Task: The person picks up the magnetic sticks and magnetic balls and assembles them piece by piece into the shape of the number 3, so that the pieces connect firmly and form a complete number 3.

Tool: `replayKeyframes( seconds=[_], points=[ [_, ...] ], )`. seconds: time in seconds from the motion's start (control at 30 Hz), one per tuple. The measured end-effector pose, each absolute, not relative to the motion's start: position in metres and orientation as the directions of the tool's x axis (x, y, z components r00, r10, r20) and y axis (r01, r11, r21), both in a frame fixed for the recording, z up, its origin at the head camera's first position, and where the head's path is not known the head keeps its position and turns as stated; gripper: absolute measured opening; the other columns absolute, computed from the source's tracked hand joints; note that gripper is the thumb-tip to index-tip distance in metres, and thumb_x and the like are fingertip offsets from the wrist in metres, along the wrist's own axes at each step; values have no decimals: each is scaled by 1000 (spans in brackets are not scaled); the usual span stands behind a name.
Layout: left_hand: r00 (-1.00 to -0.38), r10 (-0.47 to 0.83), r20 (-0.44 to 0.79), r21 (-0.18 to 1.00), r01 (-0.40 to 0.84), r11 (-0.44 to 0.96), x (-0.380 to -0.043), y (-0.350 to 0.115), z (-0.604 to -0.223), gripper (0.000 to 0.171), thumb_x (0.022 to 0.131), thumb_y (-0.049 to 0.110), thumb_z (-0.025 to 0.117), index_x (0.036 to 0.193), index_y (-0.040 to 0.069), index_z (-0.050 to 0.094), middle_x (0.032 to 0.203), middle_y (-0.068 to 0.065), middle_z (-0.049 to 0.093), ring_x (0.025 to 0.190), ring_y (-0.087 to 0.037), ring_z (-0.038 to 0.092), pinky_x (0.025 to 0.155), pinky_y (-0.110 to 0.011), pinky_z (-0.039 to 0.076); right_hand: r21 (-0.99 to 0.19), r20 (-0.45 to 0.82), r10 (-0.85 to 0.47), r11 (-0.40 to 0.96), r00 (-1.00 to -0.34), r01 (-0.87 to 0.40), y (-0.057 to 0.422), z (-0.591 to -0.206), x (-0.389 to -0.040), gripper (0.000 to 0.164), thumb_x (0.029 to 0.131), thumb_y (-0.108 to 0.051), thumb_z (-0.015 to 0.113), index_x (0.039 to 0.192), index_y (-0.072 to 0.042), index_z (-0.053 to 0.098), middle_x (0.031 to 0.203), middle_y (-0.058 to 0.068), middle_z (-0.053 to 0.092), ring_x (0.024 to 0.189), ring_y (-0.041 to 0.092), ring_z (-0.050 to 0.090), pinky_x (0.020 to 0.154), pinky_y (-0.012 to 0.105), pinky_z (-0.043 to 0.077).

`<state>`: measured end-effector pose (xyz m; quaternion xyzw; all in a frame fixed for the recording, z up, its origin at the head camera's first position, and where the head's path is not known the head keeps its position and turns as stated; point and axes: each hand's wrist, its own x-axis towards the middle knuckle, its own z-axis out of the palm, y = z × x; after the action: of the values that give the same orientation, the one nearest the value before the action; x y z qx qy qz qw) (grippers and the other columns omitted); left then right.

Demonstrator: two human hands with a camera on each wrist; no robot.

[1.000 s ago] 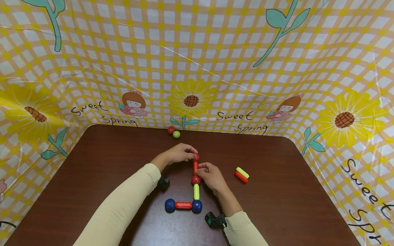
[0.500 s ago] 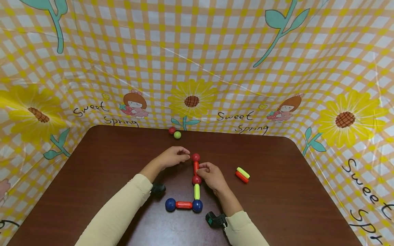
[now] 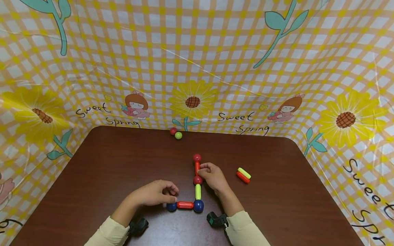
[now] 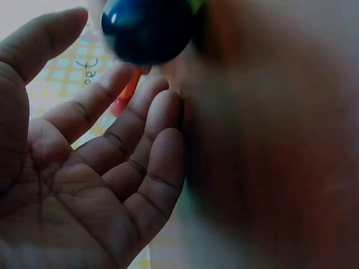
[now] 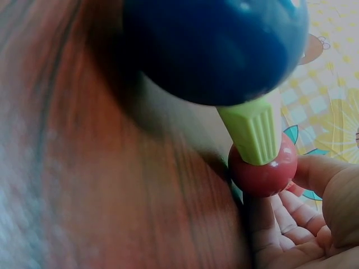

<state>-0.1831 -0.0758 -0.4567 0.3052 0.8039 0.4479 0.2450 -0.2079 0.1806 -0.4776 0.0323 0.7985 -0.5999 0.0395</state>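
The L-shaped chain [image 3: 198, 192] of balls and rods lies at the lower centre of the head view, on the brown table [image 3: 123, 153]. At the top edge of the table a small red ball [image 3: 173, 131] and a green ball [image 3: 178, 135] sit side by side; right of centre, a loose yellow rod [image 3: 244, 172] and a loose red rod [image 3: 243, 177] lie together, slanting down to the right. Your left hand [image 3: 154, 194] partly covers the left blue ball [image 3: 172, 207], its thumb and fingers well apart around that ball; whether they touch it you cannot tell. Your right hand [image 3: 214, 177] pinches the upper red rod [image 3: 197, 166] between thumb and forefinger, from the right.

The long arm of your chain runs nearly straight up the frame: corner blue ball [image 3: 198, 206], lime rod [image 3: 198, 192], middle red ball [image 3: 198, 180], upper red rod, top red ball [image 3: 197, 158]. The short arm points left from the corner, its lower red rod [image 3: 185, 205] lying level and ending at the left blue ball.

Patterned cloth [image 3: 147, 51] rises behind the table's top edge and at both sides. Table surface separates your top red ball from the two small balls, and your right hand from the loose rods.
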Motion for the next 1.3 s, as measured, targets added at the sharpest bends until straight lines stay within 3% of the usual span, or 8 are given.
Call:
replayKeyframes(
  seconds=[0.17,0.47,0.77,1.3],
  points=[
    [-682,721,-123,889,247,385,-174,-75,-458,20,89,11,71,108,3,69,96,2,65,76,-11,60,67,-26,51,-953,-113,19,280,-993,113,180,-475,-208,23,90,-6,68,110,5,63,88,8,68,80,17,60,72,30,46],
    [-701,703,-115,880,257,400,-169,-77,-459,8,89,9,71,97,10,72,75,4,63,62,-8,56,59,-24,46,-934,-77,17,350,-997,78,177,-473,-207,24,86,-3,69,108,5,63,84,7,66,73,15,58,65,28,45],
    [-705,702,-102,875,272,400,-170,-77,-461,7,89,10,71,96,12,73,72,7,62,62,-6,56,60,-24,46,-908,-78,24,411,-997,80,180,-474,-209,25,87,-4,68,110,3,62,80,7,65,65,15,55,58,27,44],
    [-713,690,-123,859,272,434,-170,-77,-463,7,91,12,71,96,15,73,72,8,62,61,-5,56,59,-24,46,-892,-94,-15,445,-995,77,184,-472,-208,25,88,-6,68,111,2,63,88,7,65,70,16,56,60,28,46]
  ],
)
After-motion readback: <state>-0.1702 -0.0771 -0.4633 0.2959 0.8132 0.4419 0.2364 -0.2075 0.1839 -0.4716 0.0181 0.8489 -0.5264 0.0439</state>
